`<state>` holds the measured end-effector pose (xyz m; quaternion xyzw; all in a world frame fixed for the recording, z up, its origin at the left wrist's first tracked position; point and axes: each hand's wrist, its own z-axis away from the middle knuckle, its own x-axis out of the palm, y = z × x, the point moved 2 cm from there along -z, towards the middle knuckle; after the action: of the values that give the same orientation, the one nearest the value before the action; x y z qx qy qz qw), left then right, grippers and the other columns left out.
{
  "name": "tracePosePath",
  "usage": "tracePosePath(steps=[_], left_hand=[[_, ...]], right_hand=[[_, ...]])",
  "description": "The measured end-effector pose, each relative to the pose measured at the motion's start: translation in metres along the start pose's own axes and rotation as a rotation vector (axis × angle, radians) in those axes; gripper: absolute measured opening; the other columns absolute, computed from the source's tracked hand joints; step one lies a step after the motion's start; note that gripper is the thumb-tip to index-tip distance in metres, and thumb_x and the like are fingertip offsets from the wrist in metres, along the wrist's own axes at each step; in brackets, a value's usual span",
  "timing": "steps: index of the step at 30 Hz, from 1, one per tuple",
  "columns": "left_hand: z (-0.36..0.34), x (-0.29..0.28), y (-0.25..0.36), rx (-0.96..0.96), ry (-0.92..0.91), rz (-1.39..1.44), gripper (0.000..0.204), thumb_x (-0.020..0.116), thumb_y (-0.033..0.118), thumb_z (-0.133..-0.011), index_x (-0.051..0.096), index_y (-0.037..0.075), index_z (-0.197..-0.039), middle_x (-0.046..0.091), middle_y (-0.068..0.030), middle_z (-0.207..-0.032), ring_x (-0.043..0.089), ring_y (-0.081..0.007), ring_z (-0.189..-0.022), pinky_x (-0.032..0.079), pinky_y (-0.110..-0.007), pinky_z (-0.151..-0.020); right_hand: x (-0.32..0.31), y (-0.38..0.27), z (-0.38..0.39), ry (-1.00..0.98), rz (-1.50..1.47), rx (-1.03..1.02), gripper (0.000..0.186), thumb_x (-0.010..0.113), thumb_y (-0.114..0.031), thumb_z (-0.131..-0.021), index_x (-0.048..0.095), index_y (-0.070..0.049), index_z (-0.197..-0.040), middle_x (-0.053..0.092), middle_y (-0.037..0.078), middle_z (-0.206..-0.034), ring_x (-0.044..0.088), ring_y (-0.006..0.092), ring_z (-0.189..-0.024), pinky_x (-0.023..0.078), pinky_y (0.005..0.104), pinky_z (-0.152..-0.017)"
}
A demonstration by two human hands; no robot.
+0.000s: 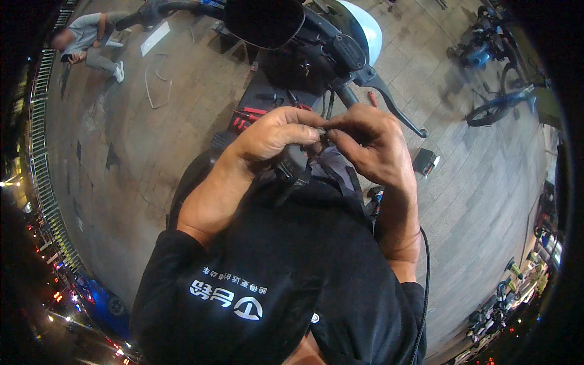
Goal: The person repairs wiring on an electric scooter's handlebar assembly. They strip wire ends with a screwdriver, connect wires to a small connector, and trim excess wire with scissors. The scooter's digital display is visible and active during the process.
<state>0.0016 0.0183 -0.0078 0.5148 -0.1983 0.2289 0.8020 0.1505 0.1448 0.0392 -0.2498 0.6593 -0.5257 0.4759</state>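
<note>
In front of my chest, my left hand (271,135) and my right hand (376,144) meet with thumbs and forefingers pinched together. A small greyish piece (322,131) shows between the fingertips; its kind is too small to make out. Just below my left fingers is a black rounded part (293,165); I cannot tell whether that hand touches it. Beyond the hands rises the front of a scooter, with its black brake lever (398,111) close past my right hand. Red-handled tools (244,117) lie on the dark scooter floor beside my left hand.
A black mirror (264,21) and a pale blue scooter panel (365,30) stand at the top. On the paving are a small dark box (426,162) and a red tool (372,98). A seated person (91,39) is far left; parked bikes (502,106) stand right.
</note>
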Motion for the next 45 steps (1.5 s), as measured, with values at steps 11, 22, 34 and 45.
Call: tracePosePath(steps=[11, 22, 34, 45], left_hand=[[-0.006, 0.004, 0.000, -0.006, 0.011, 0.053, 0.033, 0.061, 0.017, -0.083, 0.063, -0.006, -0.107, 0.065, -0.0084, -0.081, 0.057, -0.0130, -0.067, 0.045, -0.026, -0.062], [-0.003, -0.007, -0.006, -0.026, -0.055, 0.221, 0.027, 0.059, 0.006, -0.086, 0.062, -0.004, -0.110, 0.068, -0.0113, -0.088, 0.065, -0.0175, -0.078, 0.054, -0.030, -0.074], [-0.001, -0.008, -0.007, -0.019, -0.075, 0.337, 0.029, 0.060, 0.007, -0.086, 0.062, -0.005, -0.112, 0.068, -0.0118, -0.089, 0.066, -0.0180, -0.075, 0.055, -0.031, -0.072], [-0.003, -0.001, -0.005, -0.014, 0.025, 0.262, 0.036, 0.061, 0.013, -0.085, 0.061, -0.007, -0.115, 0.068, -0.0097, -0.093, 0.064, -0.0122, -0.072, 0.051, -0.022, -0.062]], right_hand=[[-0.001, 0.005, -0.005, 0.017, 0.070, -0.043, 0.014, 0.067, -0.010, -0.078, 0.069, -0.001, -0.089, 0.066, 0.016, -0.082, 0.066, 0.0316, -0.075, 0.052, 0.0364, -0.067], [0.015, 0.007, 0.003, 0.156, 0.058, -0.147, 0.010, 0.066, -0.005, -0.080, 0.067, -0.002, -0.090, 0.062, 0.013, -0.079, 0.063, 0.0318, -0.073, 0.049, 0.0375, -0.066], [0.030, 0.005, 0.027, 0.345, -0.029, -0.016, 0.014, 0.073, -0.005, -0.078, 0.066, -0.001, -0.089, 0.064, 0.009, -0.076, 0.064, 0.0184, -0.064, 0.050, 0.0298, -0.058], [0.045, 0.007, 0.031, 0.408, -0.109, -0.021, 0.009, 0.071, -0.002, -0.080, 0.065, 0.000, -0.086, 0.065, 0.009, -0.075, 0.068, 0.0159, -0.066, 0.052, 0.0263, -0.058]])
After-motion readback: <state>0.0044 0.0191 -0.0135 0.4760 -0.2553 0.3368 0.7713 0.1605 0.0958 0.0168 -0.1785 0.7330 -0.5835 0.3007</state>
